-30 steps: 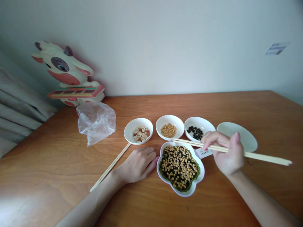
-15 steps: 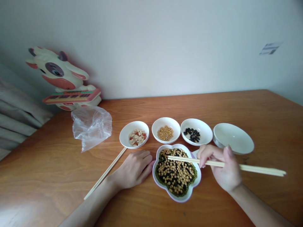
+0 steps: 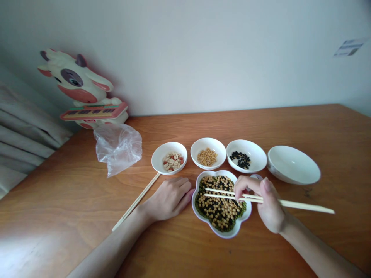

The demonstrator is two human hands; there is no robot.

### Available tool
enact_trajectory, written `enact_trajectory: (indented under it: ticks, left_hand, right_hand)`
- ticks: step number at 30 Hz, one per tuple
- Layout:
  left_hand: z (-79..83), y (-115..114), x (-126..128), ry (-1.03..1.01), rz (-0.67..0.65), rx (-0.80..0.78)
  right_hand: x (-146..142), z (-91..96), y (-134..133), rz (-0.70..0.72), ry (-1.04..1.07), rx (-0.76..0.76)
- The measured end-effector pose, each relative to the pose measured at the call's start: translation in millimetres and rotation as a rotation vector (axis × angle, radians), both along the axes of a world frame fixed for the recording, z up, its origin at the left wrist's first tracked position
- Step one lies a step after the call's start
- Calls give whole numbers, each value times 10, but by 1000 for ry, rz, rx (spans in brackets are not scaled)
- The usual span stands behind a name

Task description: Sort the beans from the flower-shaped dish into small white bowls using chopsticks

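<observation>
Five white dishes stand on the wooden table [image 3: 333, 154], in the middle of the bench and toward its far edge. Working left to right: a grey curtain [image 3: 20, 143] hangs past the left edge, and a cow-shaped toy with a toy keyboard [image 3: 78, 87] stands at the far left corner. A crumpled clear plastic bag [image 3: 117, 150] lies just in front of the toy. A loose pair of wooden chopsticks [image 3: 136, 201] lies angled beside the left hand [image 3: 168, 199], which rests flat on the bench, fingers together, holding nothing, just beside the flower-shaped dish [image 3: 193, 200]. That dish holds a mix of green, yellow and black beans [image 3: 217, 214] and sits nearest the near edge. Behind it, in a row, are a bowl of sliced nuts [image 3: 169, 162], a bowl of soybeans [image 3: 208, 153] and a bowl of black beans [image 3: 246, 156]. The right hand [image 3: 265, 204] is clamped on a second pair of wooden chopsticks [image 3: 301, 204], their tips over the mix; whether they touch or hold a bean cannot be determined. A plain white bowl [image 3: 292, 165] sits furthest right.
</observation>
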State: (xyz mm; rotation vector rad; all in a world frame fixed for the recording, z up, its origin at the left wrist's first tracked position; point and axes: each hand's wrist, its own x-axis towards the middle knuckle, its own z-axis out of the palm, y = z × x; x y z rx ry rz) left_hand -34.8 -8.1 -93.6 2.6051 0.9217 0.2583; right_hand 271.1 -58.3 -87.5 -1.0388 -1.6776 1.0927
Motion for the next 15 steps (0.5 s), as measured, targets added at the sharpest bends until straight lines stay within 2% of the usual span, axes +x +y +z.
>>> enact_trajectory:
  ticks: [15]
  left_hand:
    - [-81, 8, -34, -51, -15, 83]
  right_hand:
    - [-16, -77, 20, 0, -25, 16]
